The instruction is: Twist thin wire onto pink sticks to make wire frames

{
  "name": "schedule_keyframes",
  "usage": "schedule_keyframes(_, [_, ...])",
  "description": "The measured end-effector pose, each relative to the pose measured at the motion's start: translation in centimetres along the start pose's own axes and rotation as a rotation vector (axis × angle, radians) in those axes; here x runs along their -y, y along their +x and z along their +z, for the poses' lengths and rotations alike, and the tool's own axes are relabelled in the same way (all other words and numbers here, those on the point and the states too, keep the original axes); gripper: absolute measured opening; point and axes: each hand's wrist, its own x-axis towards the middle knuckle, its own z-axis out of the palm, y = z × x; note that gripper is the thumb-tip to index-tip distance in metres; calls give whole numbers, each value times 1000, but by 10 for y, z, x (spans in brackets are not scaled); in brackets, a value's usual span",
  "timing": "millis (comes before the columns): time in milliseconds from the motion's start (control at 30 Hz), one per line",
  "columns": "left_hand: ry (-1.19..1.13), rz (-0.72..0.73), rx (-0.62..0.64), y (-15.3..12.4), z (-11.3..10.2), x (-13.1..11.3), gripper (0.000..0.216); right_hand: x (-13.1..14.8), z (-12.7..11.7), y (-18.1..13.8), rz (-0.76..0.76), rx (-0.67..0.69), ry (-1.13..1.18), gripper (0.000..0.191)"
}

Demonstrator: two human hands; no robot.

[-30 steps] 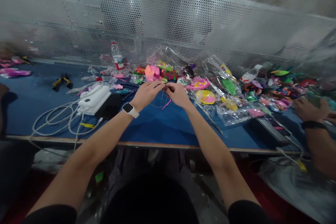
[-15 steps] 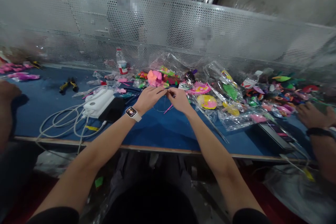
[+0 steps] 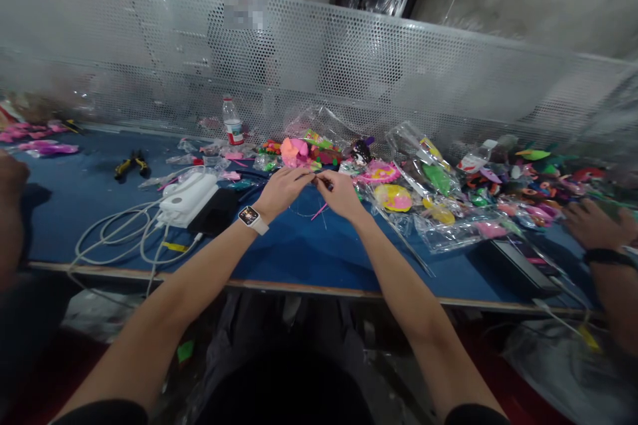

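Over the blue table (image 3: pixel 299 259), my left hand (image 3: pixel 285 191) and my right hand (image 3: pixel 339 191) meet at the fingertips. Both are closed in a pinch around something too small to make out. Thin wire or thread loops down below them, beside a slim pink strip (image 3: pixel 319 212) near the table surface. Just behind my hands lies a pink and orange foam piece (image 3: pixel 295 151). To the right of my right hand are a pink oval piece (image 3: pixel 379 171) and a yellow piece with pink on it (image 3: pixel 393 198), among clear plastic bags.
At left are a white charger (image 3: pixel 187 199) with coiled cables, a black block (image 3: pixel 214 209) and pliers (image 3: pixel 131 165). A bottle (image 3: pixel 232 121) stands by the perforated screen (image 3: pixel 309 46). A dark box (image 3: pixel 518 269) and another person's hand (image 3: pixel 598 222) are at right.
My hands stay together at nearly the same spot, with small finger shifts. The whole view has tilted slightly, so things sit a little lower.
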Motion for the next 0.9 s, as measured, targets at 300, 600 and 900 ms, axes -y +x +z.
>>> schedule_keyframes(300, [192, 83, -30, -1, -1, 2, 33, 1, -2, 1, 84, 77, 194, 18])
schedule_keyframes(600, [195, 106, -79, -2, 2, 2, 31, -7, 0, 1, 70, 65, 186, 18])
schedule_keyframes(900, [199, 115, -89, -1, 1, 6, 34, -8, 8, 0, 75, -97, 262, 54])
